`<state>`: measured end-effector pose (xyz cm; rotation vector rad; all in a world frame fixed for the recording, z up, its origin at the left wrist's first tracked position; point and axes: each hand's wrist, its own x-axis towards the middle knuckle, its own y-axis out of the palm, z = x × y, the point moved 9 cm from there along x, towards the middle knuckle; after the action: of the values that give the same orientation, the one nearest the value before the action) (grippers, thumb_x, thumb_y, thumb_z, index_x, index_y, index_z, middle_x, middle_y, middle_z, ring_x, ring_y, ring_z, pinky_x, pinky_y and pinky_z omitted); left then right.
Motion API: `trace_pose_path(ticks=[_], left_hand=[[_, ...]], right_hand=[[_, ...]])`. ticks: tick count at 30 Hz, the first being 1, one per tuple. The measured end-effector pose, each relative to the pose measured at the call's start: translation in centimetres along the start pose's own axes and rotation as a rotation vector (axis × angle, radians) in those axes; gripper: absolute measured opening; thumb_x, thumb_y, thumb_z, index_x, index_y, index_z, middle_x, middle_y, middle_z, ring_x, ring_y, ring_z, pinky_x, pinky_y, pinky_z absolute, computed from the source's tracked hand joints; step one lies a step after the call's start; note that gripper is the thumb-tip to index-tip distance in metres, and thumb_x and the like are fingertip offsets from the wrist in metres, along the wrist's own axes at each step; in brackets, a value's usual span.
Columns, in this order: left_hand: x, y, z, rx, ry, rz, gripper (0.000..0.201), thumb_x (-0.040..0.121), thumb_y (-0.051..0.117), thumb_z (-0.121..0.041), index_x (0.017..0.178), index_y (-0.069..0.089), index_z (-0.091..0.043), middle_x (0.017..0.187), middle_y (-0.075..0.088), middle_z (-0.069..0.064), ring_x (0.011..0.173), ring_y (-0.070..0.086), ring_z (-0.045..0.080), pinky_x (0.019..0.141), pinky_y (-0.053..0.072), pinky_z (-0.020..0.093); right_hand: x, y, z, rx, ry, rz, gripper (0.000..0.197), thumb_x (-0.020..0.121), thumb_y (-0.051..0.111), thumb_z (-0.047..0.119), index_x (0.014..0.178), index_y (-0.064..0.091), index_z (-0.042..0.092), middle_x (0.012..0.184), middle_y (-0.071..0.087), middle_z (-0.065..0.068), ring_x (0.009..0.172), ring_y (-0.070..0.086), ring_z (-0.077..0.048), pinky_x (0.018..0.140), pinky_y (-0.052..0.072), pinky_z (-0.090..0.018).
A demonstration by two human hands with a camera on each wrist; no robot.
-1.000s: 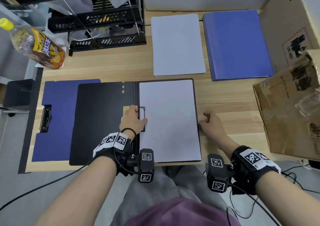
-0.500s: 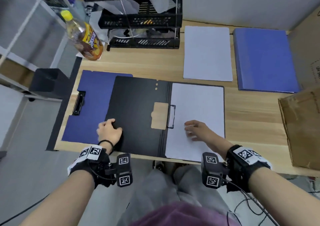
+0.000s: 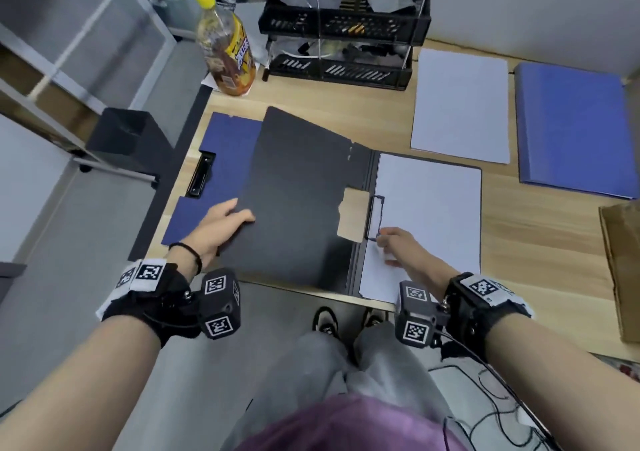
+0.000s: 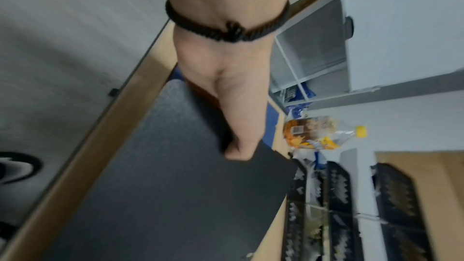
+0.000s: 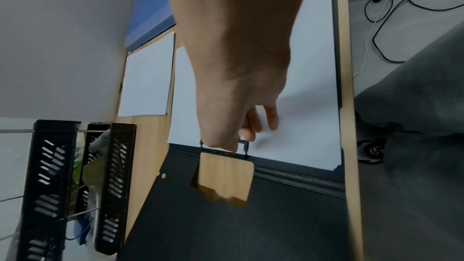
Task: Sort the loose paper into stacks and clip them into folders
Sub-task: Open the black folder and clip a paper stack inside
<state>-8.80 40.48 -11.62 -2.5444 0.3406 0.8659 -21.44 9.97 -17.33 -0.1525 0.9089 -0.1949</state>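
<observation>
A black folder lies open at the desk's front edge. My left hand (image 3: 225, 218) grips the left edge of its cover (image 3: 298, 191), thumb on top (image 4: 238, 150), and that edge is raised off the desk. The fingers beneath are hidden. A white paper stack (image 3: 433, 208) lies on the folder's right half under a wire clip (image 3: 375, 215). My right hand (image 3: 391, 243) rests bent fingertips on this paper, one finger touching the clip (image 5: 244, 146). An open blue folder (image 3: 221, 173) lies under the black cover. A second paper stack (image 3: 460, 104) and a closed blue folder (image 3: 571, 125) lie behind.
A drink bottle (image 3: 225, 49) and a black tray rack (image 3: 346, 25) stand at the back left. A cardboard box (image 3: 623, 263) sits at the right edge. A black bin (image 3: 128, 139) stands on the floor left of the desk.
My left hand left the clip, went to the black cover's left edge and lifted it. My right hand came from the desk onto the paper, then to the clip.
</observation>
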Motion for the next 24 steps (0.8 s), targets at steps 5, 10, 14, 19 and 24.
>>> trace_pose_path(ticks=[5,10,14,19,24], left_hand=[[-4.3,4.6,-8.7,-0.152,0.128,0.456,0.028,0.101,0.041,-0.021,0.121,0.059,-0.012,0.092,0.074,-0.005,0.076,0.069,0.003,0.060,0.054,0.015],[-6.0,12.8,-12.9,-0.105,0.154,0.784,0.050,0.089,0.047,-0.049,0.131,0.058,-0.024,0.139,0.053,-0.009,0.124,0.055,0.018,0.100,0.047,0.042],[-7.1,20.1,-13.0,0.001,0.154,0.895,0.035,0.096,0.049,-0.033,0.131,0.057,-0.028,0.142,0.048,-0.012,0.128,0.050,0.015,0.109,0.038,0.033],[-4.4,24.0,-8.8,0.226,0.130,0.799,0.039,0.099,0.045,-0.011,0.138,0.047,-0.019,0.131,0.050,-0.005,0.118,0.050,0.013,0.098,0.040,0.023],[1.2,19.7,-4.0,0.306,0.065,0.382,0.011,0.090,0.050,-0.012,0.097,0.058,-0.016,0.098,0.059,0.006,0.089,0.054,0.021,0.079,0.044,0.033]], right_hand=[[-3.5,0.9,6.4,0.188,-0.122,0.030,0.036,0.100,0.040,0.042,0.127,0.052,0.022,0.125,0.055,0.006,0.109,0.049,-0.014,0.100,0.039,-0.039],[-7.2,-1.6,12.3,0.528,-0.263,0.215,0.047,0.091,0.044,0.062,0.111,0.064,0.025,0.100,0.061,0.004,0.095,0.058,-0.015,0.087,0.053,-0.049],[-8.0,-5.5,10.3,0.402,-0.327,0.139,0.033,0.100,0.046,0.035,0.127,0.057,0.021,0.112,0.069,0.001,0.099,0.068,-0.020,0.089,0.054,-0.039],[-6.8,-11.7,0.2,0.412,-0.127,-0.307,0.040,0.095,0.055,0.013,0.133,0.044,0.014,0.114,0.067,-0.009,0.081,0.064,-0.015,0.066,0.052,-0.024],[-7.3,-11.2,-7.8,0.238,0.148,-0.296,0.069,0.096,0.057,0.016,0.151,0.016,0.006,0.148,0.037,-0.012,0.121,0.046,-0.026,0.090,0.038,-0.033]])
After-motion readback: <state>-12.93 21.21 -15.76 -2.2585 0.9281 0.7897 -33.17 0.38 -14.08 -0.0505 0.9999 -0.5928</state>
